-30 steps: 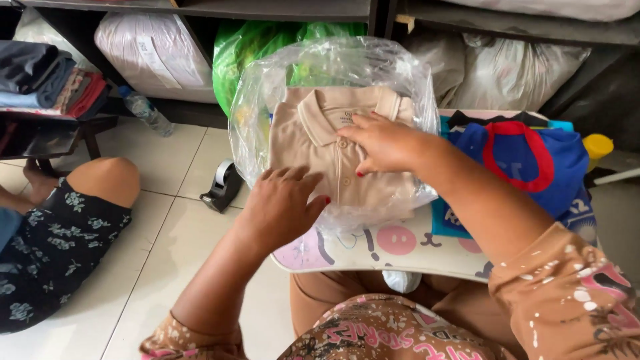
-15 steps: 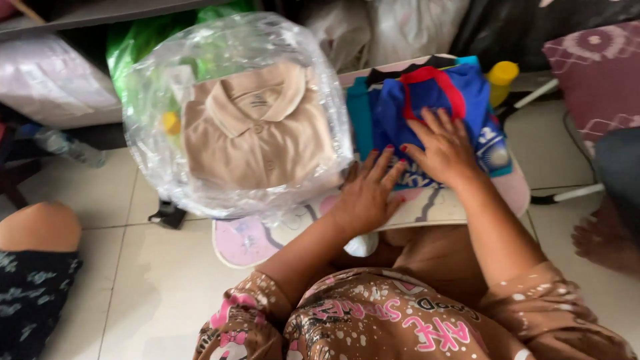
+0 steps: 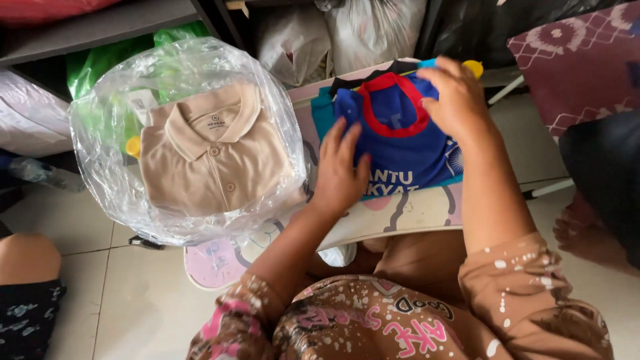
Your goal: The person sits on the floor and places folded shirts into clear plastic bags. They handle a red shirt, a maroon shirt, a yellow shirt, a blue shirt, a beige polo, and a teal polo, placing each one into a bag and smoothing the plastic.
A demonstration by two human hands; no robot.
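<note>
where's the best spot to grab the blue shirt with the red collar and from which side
Probably the blue shirt is best taken at its two side edges, coming from above. It lies flat and folded atop a stack on the small table, collar facing away; the left hand and right hand already rest near those edges.

So packaging-wise: there's a big clear crinkly plastic bag (image 3: 187, 143) at about 9 o'clock on the counter (image 3: 413, 217), puffed up and roundish, with a folded beige polo shirt (image 3: 213, 157) sealed inside. The shirt has a small pale neck label (image 3: 215, 123) under the collar. A little white tag (image 3: 141, 105) sits inside the bag at its upper left. Up at 12 o'clock, whitish plastic bags (image 3: 333, 33) are stuffed under the shelf, and a green one (image 3: 120, 63) peeks out at 10 o'clock.
</note>
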